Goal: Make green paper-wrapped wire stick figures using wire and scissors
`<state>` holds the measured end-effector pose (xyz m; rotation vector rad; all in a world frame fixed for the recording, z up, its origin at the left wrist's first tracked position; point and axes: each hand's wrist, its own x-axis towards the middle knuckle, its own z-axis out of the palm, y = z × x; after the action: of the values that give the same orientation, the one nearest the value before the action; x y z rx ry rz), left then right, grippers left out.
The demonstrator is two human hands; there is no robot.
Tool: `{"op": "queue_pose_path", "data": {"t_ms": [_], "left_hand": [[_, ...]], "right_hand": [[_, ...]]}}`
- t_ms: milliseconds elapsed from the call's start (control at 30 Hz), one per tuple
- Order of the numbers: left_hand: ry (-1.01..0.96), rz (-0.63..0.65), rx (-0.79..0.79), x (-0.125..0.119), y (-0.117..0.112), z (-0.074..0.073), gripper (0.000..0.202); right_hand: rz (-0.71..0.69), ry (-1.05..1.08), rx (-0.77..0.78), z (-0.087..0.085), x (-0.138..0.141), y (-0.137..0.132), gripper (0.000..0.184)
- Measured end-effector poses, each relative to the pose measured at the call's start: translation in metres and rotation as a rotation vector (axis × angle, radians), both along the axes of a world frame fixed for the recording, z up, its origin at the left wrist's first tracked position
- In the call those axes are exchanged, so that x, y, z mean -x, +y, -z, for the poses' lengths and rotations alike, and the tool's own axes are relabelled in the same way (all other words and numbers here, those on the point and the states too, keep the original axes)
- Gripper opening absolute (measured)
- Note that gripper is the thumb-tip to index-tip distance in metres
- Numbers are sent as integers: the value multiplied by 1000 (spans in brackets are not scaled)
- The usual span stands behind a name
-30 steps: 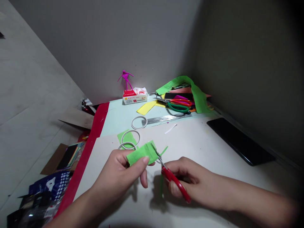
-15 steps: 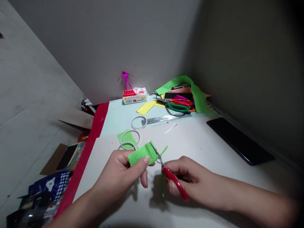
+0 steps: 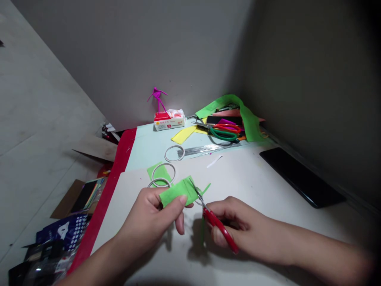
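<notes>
My left hand (image 3: pixel 156 212) pinches a folded piece of green crepe paper (image 3: pixel 177 191) between thumb and fingers. In my right hand (image 3: pixel 235 220) are red-handled scissors (image 3: pixel 220 228), their blades lying across the right end of that paper. A narrow green strip (image 3: pixel 206 188) sticks out beyond the blades, and another thin green sliver hangs below them. Just behind my left hand, two white rings (image 3: pixel 163 164) lie partly over a second green piece (image 3: pixel 154 171).
A third white ring (image 3: pixel 174 160) lies beside a bundle of thin wires (image 3: pixel 205 149). Behind are other scissors (image 3: pixel 223 134), yellow paper (image 3: pixel 183 135), a long green strip (image 3: pixel 250 123) and a small box (image 3: pixel 169 124) with a pink figure (image 3: pixel 156 94). At right lies a black phone-like slab (image 3: pixel 300 176).
The scissors have shifted very slightly, and their upper blade tip now shows over the face of the green paper. Both hands stay in nearly the same place.
</notes>
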<state>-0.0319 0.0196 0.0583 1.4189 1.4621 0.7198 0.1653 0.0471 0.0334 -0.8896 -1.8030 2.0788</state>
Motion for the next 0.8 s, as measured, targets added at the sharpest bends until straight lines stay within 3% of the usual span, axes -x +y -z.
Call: {"op": "queue_pose_path", "data": {"t_ms": [800], "left_hand": [[-12, -11, -26, 1, -1, 3, 47]], "right_hand": [[31, 9, -34, 8, -1, -2, 36]]}}
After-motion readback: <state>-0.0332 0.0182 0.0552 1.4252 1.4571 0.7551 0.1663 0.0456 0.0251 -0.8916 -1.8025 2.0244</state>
